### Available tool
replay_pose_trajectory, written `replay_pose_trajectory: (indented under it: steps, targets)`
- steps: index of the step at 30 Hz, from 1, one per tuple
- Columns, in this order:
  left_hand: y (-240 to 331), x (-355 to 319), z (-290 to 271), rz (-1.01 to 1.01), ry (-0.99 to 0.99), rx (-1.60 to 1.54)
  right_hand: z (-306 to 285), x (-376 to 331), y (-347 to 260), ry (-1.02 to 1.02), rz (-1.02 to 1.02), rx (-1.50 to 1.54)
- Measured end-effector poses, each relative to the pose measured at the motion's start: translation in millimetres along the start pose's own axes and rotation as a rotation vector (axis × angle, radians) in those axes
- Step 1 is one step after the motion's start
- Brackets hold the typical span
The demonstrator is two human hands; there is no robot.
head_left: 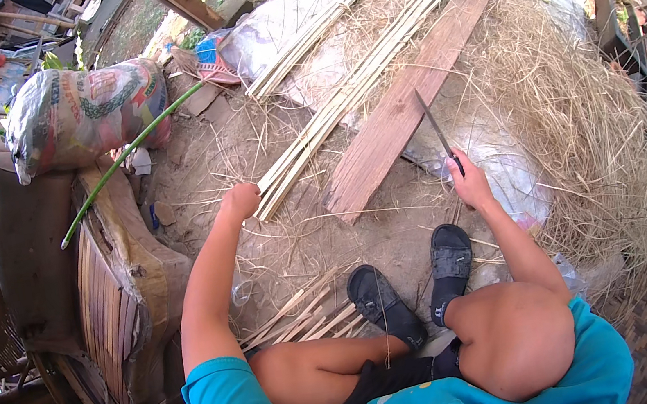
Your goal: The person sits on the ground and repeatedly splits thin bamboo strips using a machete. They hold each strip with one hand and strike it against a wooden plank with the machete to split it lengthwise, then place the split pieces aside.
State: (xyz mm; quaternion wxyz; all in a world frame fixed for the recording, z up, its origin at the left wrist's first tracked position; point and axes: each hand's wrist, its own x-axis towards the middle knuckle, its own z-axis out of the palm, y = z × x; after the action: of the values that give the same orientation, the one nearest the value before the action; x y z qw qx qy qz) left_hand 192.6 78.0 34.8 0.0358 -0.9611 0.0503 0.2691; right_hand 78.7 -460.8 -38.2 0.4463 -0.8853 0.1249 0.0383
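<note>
Long, pale, flat strips of what looks like split bamboo (379, 68) run forward and rightward from the left hand (241, 201), whose curled fingers pinch the bundle's near end; how many strips are caught cannot be told. They should be light, springy along their length and prone to splinter, so the squared ends look the safest hold, kept off the raw edges.

Right of that hand lies a broad, weathered brown wooden plank (399, 119). Over its edge reaches a thin, dark-bladed knife (437, 126), its black handle wrapped by the closed right hand (469, 180); it looks light and rigid, best taken by that handle.

Beyond the left hand rests a second pale bundle (335, 22). Right of the right hand spreads a loose heap of dry, straw-coloured shavings (588, 115).

Left of the left hand are a slender green stalk (125, 154) and a plump, pale woven sack (92, 114) with coloured printing, its partly legible lettering curving around the bulge.
</note>
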Motion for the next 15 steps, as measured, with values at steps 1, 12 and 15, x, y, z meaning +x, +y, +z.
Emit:
replay_pose_trajectory:
  steps: [1,12,15]
  targets:
    - [-13,17,12,-0.013,0.047,-0.038,5,-2,-8,-0.039,0.018,0.017]
    - [57,84,61,-0.087,0.251,-0.163,-14,-7,-1,-0.034,0.032,0.003]
    - [50,64,96,0.043,0.442,-0.179,1,-9,-5,-0.034,0.023,0.046]
